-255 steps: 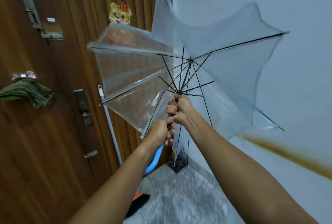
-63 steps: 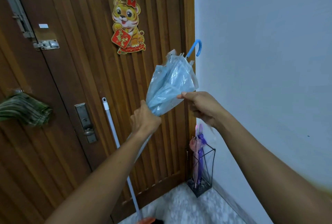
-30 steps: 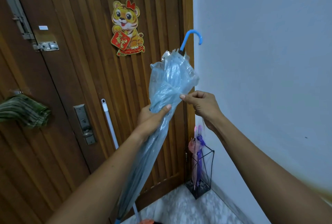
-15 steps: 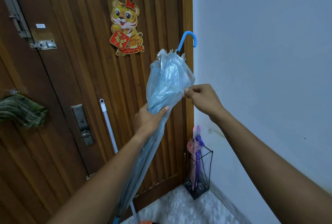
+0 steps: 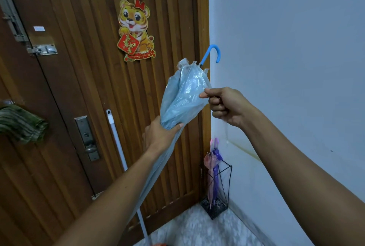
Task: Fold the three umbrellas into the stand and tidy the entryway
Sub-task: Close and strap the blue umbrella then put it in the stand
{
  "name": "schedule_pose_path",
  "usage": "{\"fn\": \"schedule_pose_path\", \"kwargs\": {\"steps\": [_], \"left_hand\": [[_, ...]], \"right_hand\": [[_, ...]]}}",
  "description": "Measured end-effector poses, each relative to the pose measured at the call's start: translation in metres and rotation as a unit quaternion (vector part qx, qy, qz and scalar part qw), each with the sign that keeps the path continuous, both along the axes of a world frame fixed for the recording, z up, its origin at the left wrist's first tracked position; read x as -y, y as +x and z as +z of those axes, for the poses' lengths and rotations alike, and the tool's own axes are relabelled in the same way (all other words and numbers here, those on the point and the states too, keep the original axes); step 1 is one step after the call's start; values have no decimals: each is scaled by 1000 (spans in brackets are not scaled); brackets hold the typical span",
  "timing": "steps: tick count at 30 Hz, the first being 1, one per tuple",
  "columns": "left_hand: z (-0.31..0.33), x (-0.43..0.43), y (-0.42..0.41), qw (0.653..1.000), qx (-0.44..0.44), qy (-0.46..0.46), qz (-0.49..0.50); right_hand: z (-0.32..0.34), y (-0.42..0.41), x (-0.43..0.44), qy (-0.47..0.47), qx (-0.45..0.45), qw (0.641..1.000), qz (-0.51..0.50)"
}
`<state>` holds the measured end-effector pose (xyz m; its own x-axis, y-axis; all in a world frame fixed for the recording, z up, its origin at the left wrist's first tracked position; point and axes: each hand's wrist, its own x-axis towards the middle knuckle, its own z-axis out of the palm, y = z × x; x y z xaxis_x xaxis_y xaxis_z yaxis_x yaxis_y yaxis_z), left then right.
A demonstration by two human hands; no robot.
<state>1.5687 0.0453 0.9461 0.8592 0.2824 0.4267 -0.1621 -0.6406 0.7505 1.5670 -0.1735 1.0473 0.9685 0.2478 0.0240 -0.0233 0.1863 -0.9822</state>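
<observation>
Step judged: umbrella [image 5: 183, 95] canopy gathered, held mid-air, handle up. Left grip [image 5: 158, 137] curled round canopy waist; right grip [image 5: 225, 105] pinched on canopy edge. Next: folds wrapped tight, tip lowered into corner stand [image 5: 227, 184].

Wire stand [image 5: 227, 184] in the corner at 5 o'clock, two folded umbrellas [image 5: 214, 168] filling its left side, right side seemingly free, white pole [image 5: 118, 147] leaning on the door [image 5: 83, 87] at 8 o'clock, wall [image 5: 286, 48] close at 3 o'clock
</observation>
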Motion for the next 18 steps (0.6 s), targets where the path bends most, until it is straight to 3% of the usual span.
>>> {"fn": "schedule_pose_path", "kwargs": {"steps": [6, 10, 18], "left_hand": [[4, 6, 1, 994, -20, -99, -33], [3, 3, 3, 991, -31, -117, -52], [2, 3, -2, 966, -42, -221, -129]], "right_hand": [[-7, 4, 8, 30, -27, 992, 118], [-10, 4, 10, 19, -25, 988, 151], [-14, 3, 13, -93, 8, 989, 111]]}}
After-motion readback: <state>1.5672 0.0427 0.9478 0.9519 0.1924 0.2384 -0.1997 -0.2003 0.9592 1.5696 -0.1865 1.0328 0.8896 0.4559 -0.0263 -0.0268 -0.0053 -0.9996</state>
